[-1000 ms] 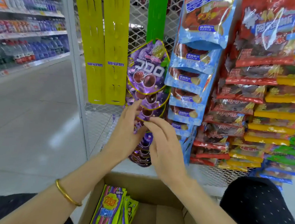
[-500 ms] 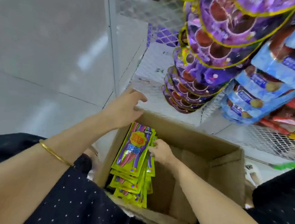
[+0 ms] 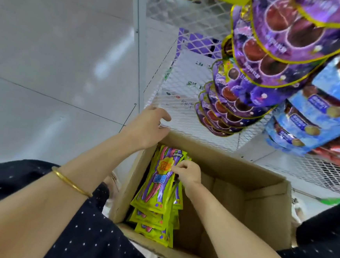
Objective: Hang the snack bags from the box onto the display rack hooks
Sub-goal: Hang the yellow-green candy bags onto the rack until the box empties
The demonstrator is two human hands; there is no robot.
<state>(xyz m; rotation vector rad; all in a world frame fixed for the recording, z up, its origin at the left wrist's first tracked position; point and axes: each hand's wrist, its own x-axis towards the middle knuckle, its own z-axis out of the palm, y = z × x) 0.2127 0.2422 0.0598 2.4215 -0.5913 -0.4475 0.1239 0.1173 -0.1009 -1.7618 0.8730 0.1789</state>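
An open cardboard box sits on the floor between my knees. Inside, against its left wall, leans a stack of several yellow-green snack bags with pink and purple stripes. My right hand is down in the box, its fingers curled and pinching the upper right edge of the front bag. My left hand rests on the box's far left corner with loosely bent fingers, holding nothing. Above hangs the white wire-mesh display rack, with purple snack bags in a column on its hooks.
Blue snack bags and red ones hang to the right of the purple column. The rack's white frame post stands left of the mesh. Grey tiled floor spreads to the left. The box's right half holds nothing.
A second ago both hands were up at the hanging purple bags. The view has since dropped to the box; my right hand reached in and took hold of the front bag, my left settled on the box corner.
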